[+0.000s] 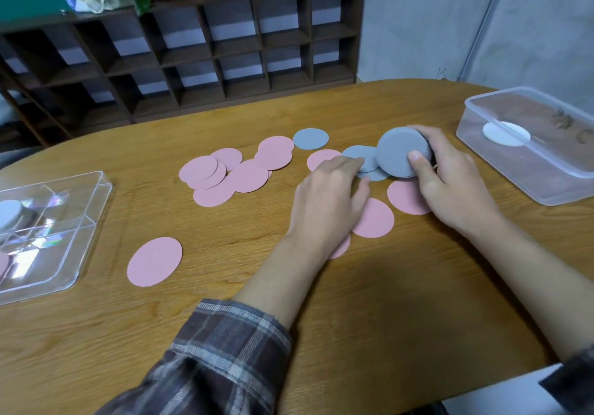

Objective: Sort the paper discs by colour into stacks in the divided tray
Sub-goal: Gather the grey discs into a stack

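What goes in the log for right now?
right hand: grips grey stack | left hand: touches loose grey disc | pink discs: loose on table | divided tray: at left edge

Tray half off-frame, contents perhaps discs.

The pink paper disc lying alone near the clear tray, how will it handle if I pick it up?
The pink paper disc lies flat on the wooden table, so probably hard to pinch; sliding may help. It looks thin: likely light, bendy.
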`<state>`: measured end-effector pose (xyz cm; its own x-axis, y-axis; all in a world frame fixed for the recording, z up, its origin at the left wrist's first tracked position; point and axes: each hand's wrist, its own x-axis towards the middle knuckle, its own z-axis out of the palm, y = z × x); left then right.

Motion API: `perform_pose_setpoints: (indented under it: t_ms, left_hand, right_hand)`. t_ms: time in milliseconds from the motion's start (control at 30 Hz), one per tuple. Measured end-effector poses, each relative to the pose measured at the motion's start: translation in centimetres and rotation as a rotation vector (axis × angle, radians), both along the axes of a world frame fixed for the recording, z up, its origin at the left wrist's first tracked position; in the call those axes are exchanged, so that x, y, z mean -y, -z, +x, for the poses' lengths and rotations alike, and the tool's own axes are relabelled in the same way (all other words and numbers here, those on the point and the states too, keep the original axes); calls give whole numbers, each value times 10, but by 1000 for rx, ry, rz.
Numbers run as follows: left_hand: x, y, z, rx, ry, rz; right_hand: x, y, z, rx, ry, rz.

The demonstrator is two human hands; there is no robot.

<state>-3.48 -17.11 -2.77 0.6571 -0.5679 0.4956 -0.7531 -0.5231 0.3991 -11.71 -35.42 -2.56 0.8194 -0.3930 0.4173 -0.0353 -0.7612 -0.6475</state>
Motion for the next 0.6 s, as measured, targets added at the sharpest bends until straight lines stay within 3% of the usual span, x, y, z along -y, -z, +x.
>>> perform_pose_setpoints:
  t_ms: [233, 467, 600]
  left_hand:
    - [20, 6, 28, -134, 117, 149]
    - [28, 3, 36, -150, 116, 271]
    - [27, 2, 36, -132, 133, 191]
  right_hand:
    - [11, 4, 4, 18, 131, 68]
    - [10, 2, 4, 29, 173, 72]
    - [11, 3, 4, 17, 172, 88]
